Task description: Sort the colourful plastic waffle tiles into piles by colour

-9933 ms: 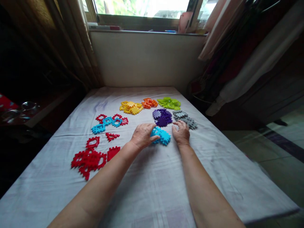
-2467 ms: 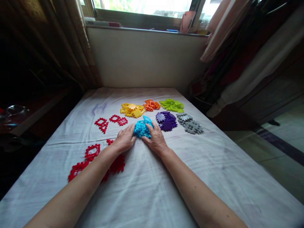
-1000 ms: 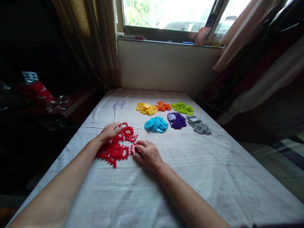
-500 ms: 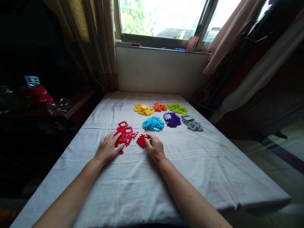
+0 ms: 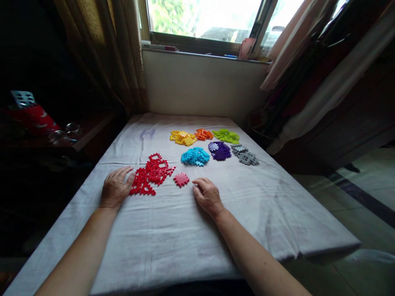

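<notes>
A spread pile of red interlocking plastic pieces point(image 5: 157, 172), some of them open frames, lies on the cloth-covered table point(image 5: 173, 238). My left hand point(image 5: 116, 188) rests at its left edge, fingers apart, thumb against the nearest pieces. To the right of the pile one red square notched piece point(image 5: 181, 179) lies flat by itself. My right hand point(image 5: 208, 196) is just right of that square, not touching it; its fingers are loosely bent with nothing visible in them.
Behind lie heaps of similar pieces: blue point(image 5: 195, 156), purple point(image 5: 219, 151), grey point(image 5: 245, 156), yellow point(image 5: 183, 138), orange point(image 5: 203, 134) and green point(image 5: 226, 136). A dark side table at left bears eyeglasses point(image 5: 66, 132) and a red container point(image 5: 40, 120).
My right hand has let go of the red square and drawn back to the right. My left hand has shifted left, and red pieces now spread further left. The view has turned slightly.
</notes>
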`<state>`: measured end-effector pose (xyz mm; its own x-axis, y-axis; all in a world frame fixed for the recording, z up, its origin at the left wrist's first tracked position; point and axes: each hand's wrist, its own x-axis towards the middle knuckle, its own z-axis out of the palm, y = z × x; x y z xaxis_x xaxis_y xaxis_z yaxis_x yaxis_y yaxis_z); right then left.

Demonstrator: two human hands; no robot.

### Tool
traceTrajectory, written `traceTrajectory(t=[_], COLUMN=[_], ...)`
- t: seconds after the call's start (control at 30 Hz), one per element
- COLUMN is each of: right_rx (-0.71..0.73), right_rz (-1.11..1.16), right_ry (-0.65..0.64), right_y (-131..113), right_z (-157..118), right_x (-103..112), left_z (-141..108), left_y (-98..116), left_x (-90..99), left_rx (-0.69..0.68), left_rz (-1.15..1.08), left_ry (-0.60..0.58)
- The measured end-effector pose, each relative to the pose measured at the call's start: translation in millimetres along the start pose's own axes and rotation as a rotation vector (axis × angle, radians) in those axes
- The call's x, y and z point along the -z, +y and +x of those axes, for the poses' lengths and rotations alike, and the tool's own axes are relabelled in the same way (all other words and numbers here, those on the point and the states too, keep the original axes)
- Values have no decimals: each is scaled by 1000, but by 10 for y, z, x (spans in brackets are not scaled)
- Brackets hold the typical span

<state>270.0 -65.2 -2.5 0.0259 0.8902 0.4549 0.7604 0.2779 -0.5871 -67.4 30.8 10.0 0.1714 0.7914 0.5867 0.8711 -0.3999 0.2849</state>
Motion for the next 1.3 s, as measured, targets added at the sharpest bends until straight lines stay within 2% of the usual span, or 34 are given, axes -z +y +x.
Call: traceTrajectory(t=[0.1, 0.27, 0.4, 0.5, 0.63, 0.7, 0.77, 0.87, 0.97, 1.03, 1.17, 1.3], right_rx=[-22, -71, -40, -23, -133, -180, -169, -35, 147, 212, 186, 163], right_rz=[-52, -228, -341, -325, -354, -375, -361, -290, -217, -203, -237, -214], right_ry=[-49, -136, -211, -166, -69, -60, -29, -29, -184, -265, -338, -299], right_y=[-52, -314, -440, -364, -135, -65, -82, -284, -597, -779, -942, -919], right_z=[37, 286, 402, 388, 339, 331, 347, 440, 588, 675, 733, 655], right_x=[24, -33, -142, -152, -31, 24, 28, -97, -347, -528, -767, -795], left_z=[6, -3, 2, 5, 4, 4, 8, 21, 34, 36, 32, 31], left_y=[-71, 12, 42, 42, 62, 73, 83, 97, 110, 113, 101, 84], left_x=[6, 7, 29, 59, 103, 119, 134, 161, 193, 211, 219, 199], left_rx=[64, 92, 98, 142, 273, 345, 396, 436, 469, 497, 517, 521], left_rz=[17, 47, 18, -41, -107, -119, -122, -122, -127, -130, -148, -175], left_ry=[-47, -192, -225, -223, -214, -183, -133, -82, -75, -76, -71, -68])
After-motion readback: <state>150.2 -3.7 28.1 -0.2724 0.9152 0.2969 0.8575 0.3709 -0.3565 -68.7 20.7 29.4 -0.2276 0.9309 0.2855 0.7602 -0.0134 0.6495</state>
